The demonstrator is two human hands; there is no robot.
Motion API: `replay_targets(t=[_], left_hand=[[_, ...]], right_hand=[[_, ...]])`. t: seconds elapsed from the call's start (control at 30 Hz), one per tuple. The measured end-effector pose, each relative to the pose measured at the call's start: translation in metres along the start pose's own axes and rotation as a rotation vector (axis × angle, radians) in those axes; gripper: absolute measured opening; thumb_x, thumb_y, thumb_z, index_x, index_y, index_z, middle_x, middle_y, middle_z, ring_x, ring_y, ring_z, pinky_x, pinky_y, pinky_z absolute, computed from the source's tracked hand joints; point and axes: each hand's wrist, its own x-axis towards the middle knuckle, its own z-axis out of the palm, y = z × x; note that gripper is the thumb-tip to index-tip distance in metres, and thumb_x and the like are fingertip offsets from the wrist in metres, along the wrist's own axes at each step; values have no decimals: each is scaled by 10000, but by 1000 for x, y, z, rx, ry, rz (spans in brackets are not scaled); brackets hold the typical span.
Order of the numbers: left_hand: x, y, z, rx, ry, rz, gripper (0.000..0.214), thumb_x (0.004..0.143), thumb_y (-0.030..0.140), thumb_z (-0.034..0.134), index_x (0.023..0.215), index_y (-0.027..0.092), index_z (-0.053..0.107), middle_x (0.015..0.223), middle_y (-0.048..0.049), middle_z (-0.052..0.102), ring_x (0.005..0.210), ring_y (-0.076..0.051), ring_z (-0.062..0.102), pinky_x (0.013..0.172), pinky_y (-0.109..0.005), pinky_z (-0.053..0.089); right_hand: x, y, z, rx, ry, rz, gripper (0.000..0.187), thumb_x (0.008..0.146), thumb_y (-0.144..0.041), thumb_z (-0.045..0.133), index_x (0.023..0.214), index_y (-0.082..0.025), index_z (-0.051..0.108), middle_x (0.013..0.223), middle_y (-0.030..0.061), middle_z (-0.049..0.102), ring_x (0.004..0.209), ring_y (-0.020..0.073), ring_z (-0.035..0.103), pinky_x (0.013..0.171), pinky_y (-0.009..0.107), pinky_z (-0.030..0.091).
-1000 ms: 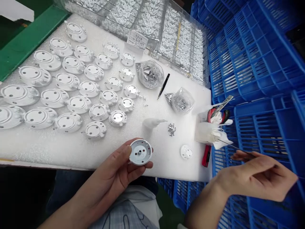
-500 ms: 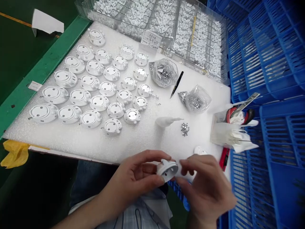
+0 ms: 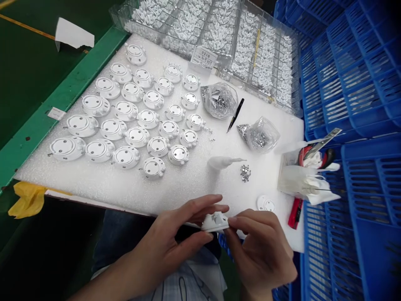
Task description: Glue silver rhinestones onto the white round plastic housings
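My left hand (image 3: 175, 242) and my right hand (image 3: 260, 251) meet at the near edge of the white foam sheet (image 3: 188, 184). Between their fingertips they pinch a small round white plastic housing (image 3: 215, 221), held almost edge-on. The left thumb is under it and the left fingers lie over it. The right fingers press on its right side. Another small white round part (image 3: 265, 204) lies on the foam just beyond my right hand.
Rows of white round housings (image 3: 134, 117) fill the foam's left half. Two clear bags of small metal bits (image 3: 221, 99) (image 3: 261, 133), black tweezers (image 3: 234, 115), a white nozzle bottle (image 3: 224, 163) and loose metal bits (image 3: 244, 172) lie mid-sheet. Clear parts trays (image 3: 219, 29) stand behind, blue crates (image 3: 354, 104) to the right.
My right hand came in from over the blue crates on the right to the housing in my left hand; both hands drew it toward the foam's near edge and tipped it edge-on.
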Motion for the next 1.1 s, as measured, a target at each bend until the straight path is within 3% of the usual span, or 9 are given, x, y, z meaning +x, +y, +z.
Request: replay_targets(t=[0.23,0.67,0.87,1.1], left_hand=[[-2,3,-1,-79,4,-35,456,1005,232,639,1427,390,573,1339,2,751,1224,-187,714,1058,-287,545],[-3,-2,-5,64,156,135,416,955,98,658,1307,319,680,1182,7,820,1060,-180,786,941,-269,596],[0,-6,-4,180,272,259,238,914,107,717,1071,280,759,1092,-5,842,936,-202,802,834,-287,601],[9,-9,-10,219,286,298,230,905,39,667,980,256,685,1185,1,811,1057,-178,764,910,-259,564]], right_hand=[[-1,-1,7,26,44,-26,283,813,26,707,1029,-155,727,820,25,684,702,140,630,542,274,552],[0,-12,12,4,-23,-106,210,844,-3,713,984,-160,721,841,23,681,746,137,660,581,254,578],[2,-12,15,16,-40,-87,256,830,7,710,1009,-176,717,863,21,701,727,138,673,552,256,565],[3,-6,22,54,-94,21,294,835,5,686,1045,-200,697,898,24,694,753,135,662,560,249,560]])
